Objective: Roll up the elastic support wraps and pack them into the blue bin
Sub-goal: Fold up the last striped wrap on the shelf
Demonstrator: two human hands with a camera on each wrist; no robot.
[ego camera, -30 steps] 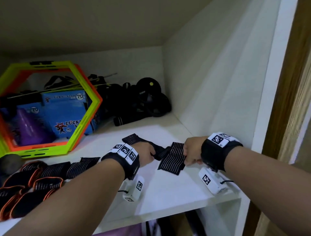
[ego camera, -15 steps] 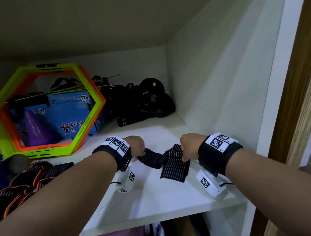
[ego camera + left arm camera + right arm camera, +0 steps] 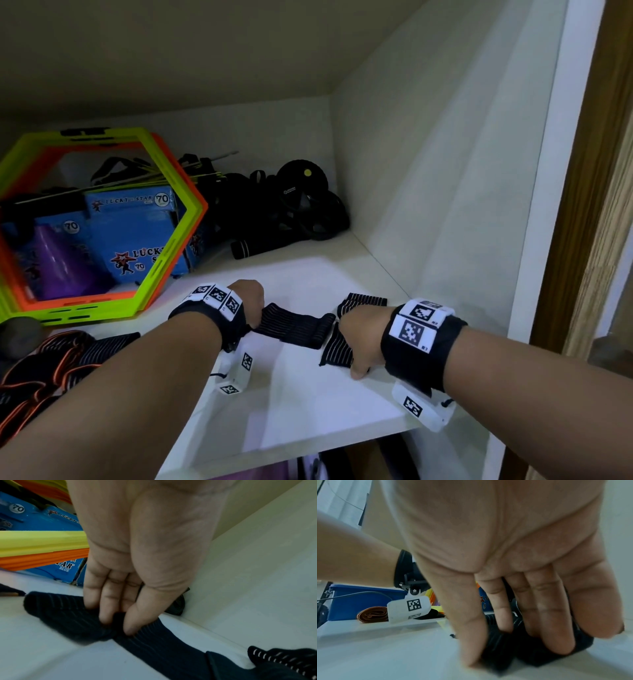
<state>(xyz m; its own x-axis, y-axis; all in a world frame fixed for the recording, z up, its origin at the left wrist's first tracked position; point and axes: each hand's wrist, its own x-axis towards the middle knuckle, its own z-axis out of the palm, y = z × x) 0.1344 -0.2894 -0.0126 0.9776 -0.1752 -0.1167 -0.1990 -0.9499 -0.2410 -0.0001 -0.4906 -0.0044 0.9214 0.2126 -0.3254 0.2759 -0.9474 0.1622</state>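
A black elastic wrap (image 3: 294, 325) with thin white stripes lies stretched across the white shelf (image 3: 308, 404) between my hands. My left hand (image 3: 251, 301) pinches its left end between thumb and fingers (image 3: 109, 609), and that end of the wrap (image 3: 154, 642) bunches under them. My right hand (image 3: 356, 339) bears down on the folded right part. Its fingers (image 3: 556, 628) curl over the wrap (image 3: 505, 655), and the thumb tip touches the shelf. The blue bin (image 3: 359, 601) shows only in the right wrist view, far left, with an orange-brown roll (image 3: 373, 614) in front of it.
A heap of black and orange-edged wraps (image 3: 51, 359) lies at the shelf's left. Green and orange hexagon rings (image 3: 171, 257) lean in front of blue boxes (image 3: 137, 233). Black gear (image 3: 301, 205) fills the back corner. The side wall (image 3: 445, 205) stands close on the right.
My left hand has pulled its end of the wrap leftward, stretching it flat. My right hand has come down and nearer, pinning the folded part on the shelf.
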